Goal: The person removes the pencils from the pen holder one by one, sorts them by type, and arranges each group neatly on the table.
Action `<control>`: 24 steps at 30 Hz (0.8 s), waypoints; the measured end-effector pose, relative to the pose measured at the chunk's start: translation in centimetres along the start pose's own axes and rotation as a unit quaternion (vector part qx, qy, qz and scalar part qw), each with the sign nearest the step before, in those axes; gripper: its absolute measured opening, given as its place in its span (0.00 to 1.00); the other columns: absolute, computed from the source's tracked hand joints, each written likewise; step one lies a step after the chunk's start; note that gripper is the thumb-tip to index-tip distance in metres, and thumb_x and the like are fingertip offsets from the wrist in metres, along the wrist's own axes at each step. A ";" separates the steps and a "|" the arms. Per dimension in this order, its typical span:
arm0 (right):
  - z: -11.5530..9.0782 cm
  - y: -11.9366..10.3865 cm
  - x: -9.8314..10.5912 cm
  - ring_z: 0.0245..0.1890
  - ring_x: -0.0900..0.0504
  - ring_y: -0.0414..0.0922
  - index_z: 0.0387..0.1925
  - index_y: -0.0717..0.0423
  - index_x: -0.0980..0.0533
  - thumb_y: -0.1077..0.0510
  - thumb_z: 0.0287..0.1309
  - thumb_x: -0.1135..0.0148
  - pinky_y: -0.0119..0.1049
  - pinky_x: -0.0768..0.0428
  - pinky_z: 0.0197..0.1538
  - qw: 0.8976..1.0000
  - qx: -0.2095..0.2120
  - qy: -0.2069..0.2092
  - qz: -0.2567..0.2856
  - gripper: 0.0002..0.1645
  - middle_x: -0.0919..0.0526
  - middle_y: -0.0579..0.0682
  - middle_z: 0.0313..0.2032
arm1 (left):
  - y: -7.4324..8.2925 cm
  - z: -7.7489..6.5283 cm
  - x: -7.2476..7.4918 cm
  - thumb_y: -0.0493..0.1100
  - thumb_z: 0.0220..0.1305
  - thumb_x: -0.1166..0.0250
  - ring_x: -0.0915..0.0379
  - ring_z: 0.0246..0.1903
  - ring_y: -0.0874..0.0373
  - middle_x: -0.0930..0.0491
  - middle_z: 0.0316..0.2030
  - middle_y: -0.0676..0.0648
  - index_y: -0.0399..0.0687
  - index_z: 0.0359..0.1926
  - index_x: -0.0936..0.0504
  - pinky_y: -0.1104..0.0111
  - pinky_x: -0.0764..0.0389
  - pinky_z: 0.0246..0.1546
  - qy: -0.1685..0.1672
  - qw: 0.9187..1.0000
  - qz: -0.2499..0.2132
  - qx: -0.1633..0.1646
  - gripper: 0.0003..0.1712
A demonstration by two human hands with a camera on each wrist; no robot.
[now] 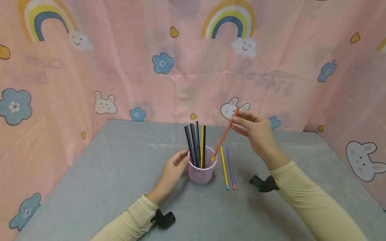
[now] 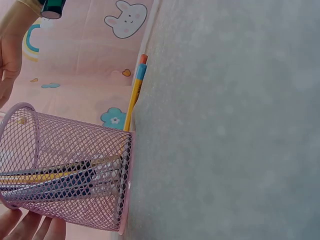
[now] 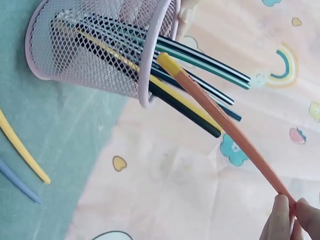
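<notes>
A pink mesh pencil cup (image 1: 208, 175) stands upright on the table, holding several dark pencils and one yellow pencil (image 1: 202, 144). My left hand (image 1: 170, 172) grips the cup's left side, fingers up near the rim. With thumb and fingertips, my right hand (image 1: 261, 135) pinches an orange pencil (image 1: 223, 136) near its upper end. That pencil slants down to the left, its yellow tip overlapping the cup's right rim in the head view. In the right wrist view the yellow tip (image 3: 169, 64) shows close to the cup rim (image 3: 150, 60).
To the right of the cup, a yellow pencil (image 1: 224, 169) with a blue end and a purple pencil (image 1: 231, 169) with an orange end lie side by side on the grey table (image 1: 105, 187). A pink patterned curtain (image 1: 135, 83) hangs behind and at both sides.
</notes>
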State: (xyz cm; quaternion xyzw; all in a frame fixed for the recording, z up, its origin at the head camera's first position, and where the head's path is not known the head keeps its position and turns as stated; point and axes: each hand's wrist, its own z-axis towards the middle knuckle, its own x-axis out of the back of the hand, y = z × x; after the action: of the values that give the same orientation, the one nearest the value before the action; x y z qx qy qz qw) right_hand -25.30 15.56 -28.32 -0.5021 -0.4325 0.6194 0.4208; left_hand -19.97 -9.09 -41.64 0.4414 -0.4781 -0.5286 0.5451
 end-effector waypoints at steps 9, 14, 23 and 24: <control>-0.4 -0.6 2.0 0.38 0.12 0.38 0.38 0.50 0.15 0.64 0.58 0.31 0.32 0.12 0.47 1.000 0.008 0.009 -0.009 0.07 0.12 0.43 0.36 | 0.1 -0.1 0.0 0.40 0.74 0.44 0.27 0.63 0.42 0.25 0.63 0.33 0.32 0.65 0.28 0.62 0.21 0.62 -0.002 1.000 0.005 -0.001 0.24; -0.6 0.0 3.2 0.39 0.13 0.35 0.39 0.47 0.15 0.60 0.58 0.30 0.30 0.13 0.46 0.997 -0.006 0.018 -0.080 0.07 0.13 0.39 0.38 | 0.2 -0.2 0.0 0.42 0.74 0.44 0.26 0.62 0.42 0.25 0.62 0.33 0.32 0.65 0.28 0.61 0.20 0.62 -0.005 1.000 0.006 -0.004 0.24; -0.2 1.2 5.5 0.36 0.13 0.32 0.43 0.47 0.17 0.57 0.60 0.31 0.28 0.12 0.42 0.986 -0.044 0.026 -0.161 0.09 0.13 0.34 0.35 | 0.1 -0.1 0.0 0.42 0.73 0.44 0.26 0.62 0.43 0.24 0.62 0.34 0.32 0.64 0.28 0.63 0.20 0.61 -0.001 1.000 0.006 -0.006 0.24; -0.2 1.4 5.7 0.35 0.13 0.32 0.46 0.50 0.18 0.57 0.60 0.31 0.28 0.12 0.43 0.984 -0.048 0.024 -0.167 0.12 0.13 0.34 0.35 | 0.1 -0.1 0.0 0.41 0.73 0.44 0.27 0.63 0.42 0.25 0.62 0.34 0.32 0.65 0.28 0.62 0.20 0.62 -0.001 1.000 0.003 -0.002 0.24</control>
State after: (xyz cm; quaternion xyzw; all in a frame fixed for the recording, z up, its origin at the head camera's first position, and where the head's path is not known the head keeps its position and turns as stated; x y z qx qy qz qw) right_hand -26.07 20.61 -31.11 -0.4573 -0.5294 0.5063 0.5043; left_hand -19.83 -9.12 -41.56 0.4385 -0.4791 -0.5281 0.5471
